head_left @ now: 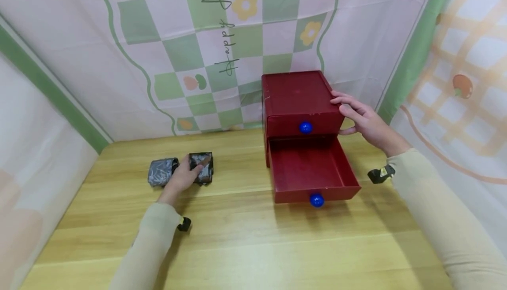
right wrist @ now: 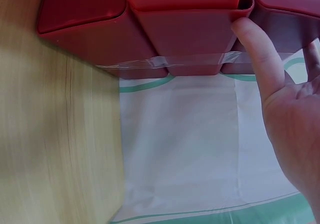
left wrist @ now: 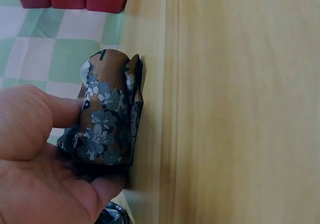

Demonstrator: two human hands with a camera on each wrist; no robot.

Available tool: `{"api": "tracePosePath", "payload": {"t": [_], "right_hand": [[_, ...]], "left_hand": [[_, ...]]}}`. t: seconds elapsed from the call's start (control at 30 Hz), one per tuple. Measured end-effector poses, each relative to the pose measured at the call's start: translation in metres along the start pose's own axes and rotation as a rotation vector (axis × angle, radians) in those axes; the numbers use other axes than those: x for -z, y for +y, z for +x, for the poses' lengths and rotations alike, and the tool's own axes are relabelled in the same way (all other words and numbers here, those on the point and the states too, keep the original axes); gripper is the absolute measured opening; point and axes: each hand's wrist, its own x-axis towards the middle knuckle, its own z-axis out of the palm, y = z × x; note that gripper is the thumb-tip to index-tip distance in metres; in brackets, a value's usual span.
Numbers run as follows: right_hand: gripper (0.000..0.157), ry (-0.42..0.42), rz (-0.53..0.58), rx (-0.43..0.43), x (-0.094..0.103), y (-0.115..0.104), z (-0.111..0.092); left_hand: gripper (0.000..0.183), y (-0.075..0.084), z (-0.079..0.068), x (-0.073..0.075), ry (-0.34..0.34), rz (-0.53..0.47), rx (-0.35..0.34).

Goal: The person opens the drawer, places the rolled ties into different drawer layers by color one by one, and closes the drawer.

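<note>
My left hand [head_left: 183, 179] holds a rolled floral cloth [left wrist: 105, 109], brown with grey and dark flowers, between thumb and fingers close to the tabletop. Beside it, to the left, lies a second rolled cloth [head_left: 161, 172], grey with a pale pattern. My right hand [head_left: 366, 122] rests against the right side of a dark red drawer cabinet [head_left: 297, 89], fingertips on its top edge. In the right wrist view its thumb extends to the red casing. One drawer [head_left: 313, 171] is pulled out and holds nothing; the drawer above it is closed. Both have blue round knobs.
The wooden table [head_left: 237, 237] meets a patterned curtain [head_left: 206, 52] at the back, with more fabric on both sides. Clear tape [right wrist: 175, 60] joins the cabinet's stacked tiers. The pulled-out drawer juts over the table toward the front.
</note>
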Motion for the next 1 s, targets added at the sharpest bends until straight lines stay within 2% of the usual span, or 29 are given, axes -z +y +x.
{"api": "tracePosePath", "payload": {"t": [0.43, 0.77, 1.0], "right_hand": [[0.037, -0.003, 0.005, 0.0, -0.001, 0.001, 0.001], [0.038, -0.002, 0.011, -0.003, 0.0, 0.0, 0.0], [0.038, -0.002, 0.003, -0.006, 0.0, 0.0, -0.001]], "left_hand": [[0.08, -0.003, -0.001, -0.001, 0.025, -0.03, 0.031], [0.077, 0.005, 0.003, -0.002, 0.068, 0.031, -0.021], [0.077, 0.01, 0.003, -0.001, 0.059, 0.038, -0.014]]}}
